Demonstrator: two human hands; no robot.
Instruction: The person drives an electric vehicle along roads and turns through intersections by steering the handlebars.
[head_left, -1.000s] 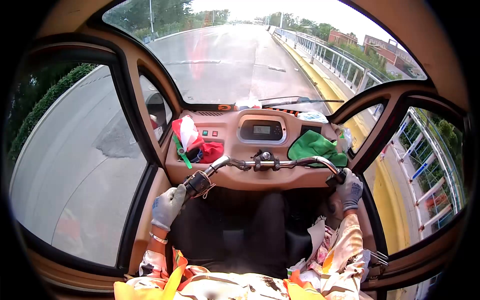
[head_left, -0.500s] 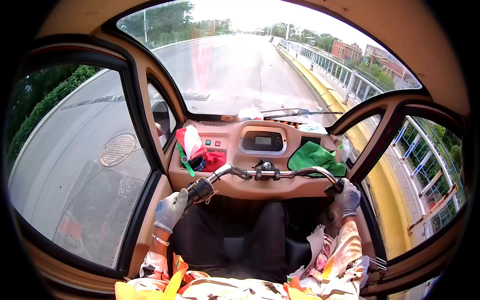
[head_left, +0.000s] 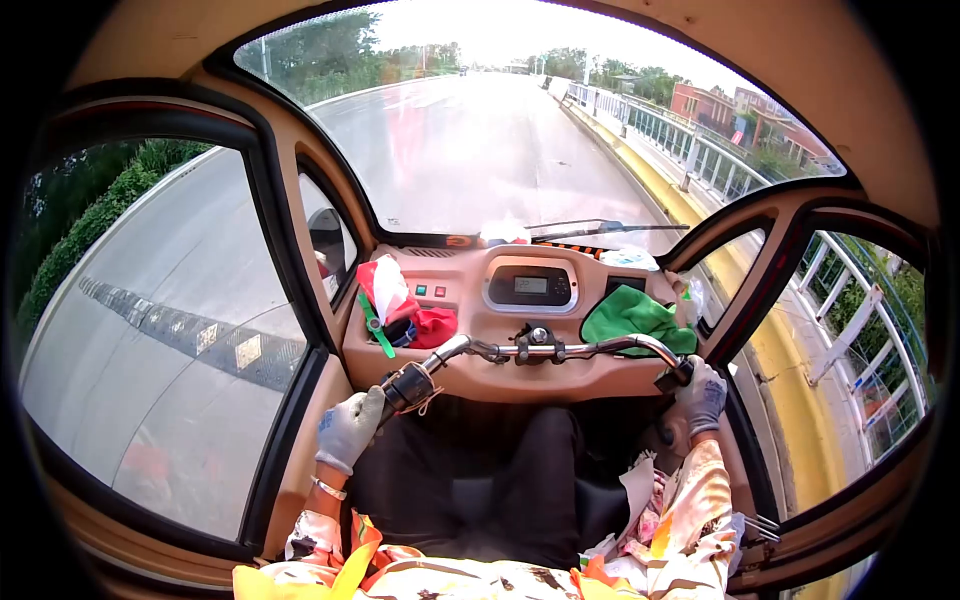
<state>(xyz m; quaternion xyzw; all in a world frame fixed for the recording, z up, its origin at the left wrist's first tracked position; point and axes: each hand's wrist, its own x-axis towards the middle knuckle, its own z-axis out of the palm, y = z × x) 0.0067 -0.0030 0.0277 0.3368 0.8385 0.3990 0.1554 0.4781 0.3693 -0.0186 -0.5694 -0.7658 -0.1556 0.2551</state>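
A chrome handlebar [head_left: 600, 347] with black grips spans the front of a small enclosed vehicle. Wearing a pale work glove, my left hand [head_left: 350, 430] is closed around the left grip, beside a black switch housing [head_left: 408, 388] with loose wires. My right hand [head_left: 703, 394], gloved too, wraps the right grip. Behind the bar, the dashboard carries a lit display [head_left: 531, 287]. A green cloth [head_left: 637, 320] lies at the right of the dashboard. Red and white cloth [head_left: 388, 290] sits in the left tray with a green strap [head_left: 374, 326].
Through the windshield runs a grey road [head_left: 470, 150]. A yellow curb [head_left: 640, 170] and a white railing [head_left: 850, 330] line the right side. A hedge [head_left: 110, 215] borders the left. A wiper [head_left: 610, 229] rests low on the glass.
The vehicle has moved forward along the road: a manhole cover has left the side window and a dark speed bump now shows there. Both hands keep their hold.
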